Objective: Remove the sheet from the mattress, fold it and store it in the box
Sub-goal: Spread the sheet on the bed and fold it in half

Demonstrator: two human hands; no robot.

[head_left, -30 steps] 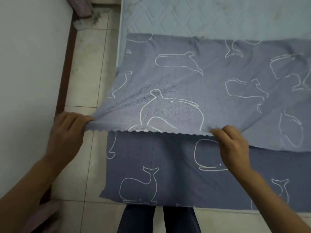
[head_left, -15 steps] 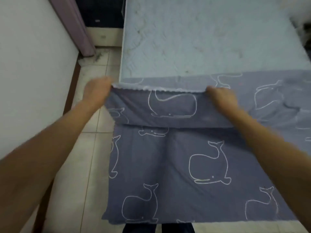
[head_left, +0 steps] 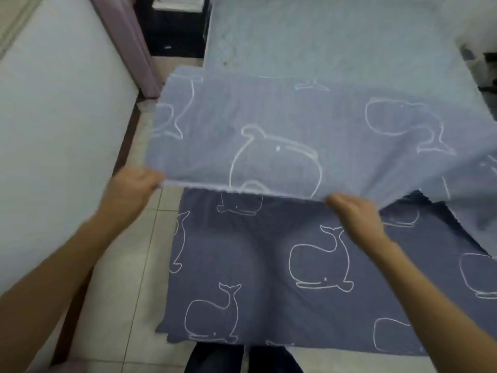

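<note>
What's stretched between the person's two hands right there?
In the head view, the lifted edge of the whale-print sheet spans from the left hand to the right hand, both gripping it, above its darker lower layer.

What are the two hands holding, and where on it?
Both hold the whale sheet by its lifted edge: the left hand grips the corner, and the right hand pinches farther along the same edge.

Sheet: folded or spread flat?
Mid-fold: left hand and right hand hold one sheet edge raised above its lower layer on the mattress.
</note>
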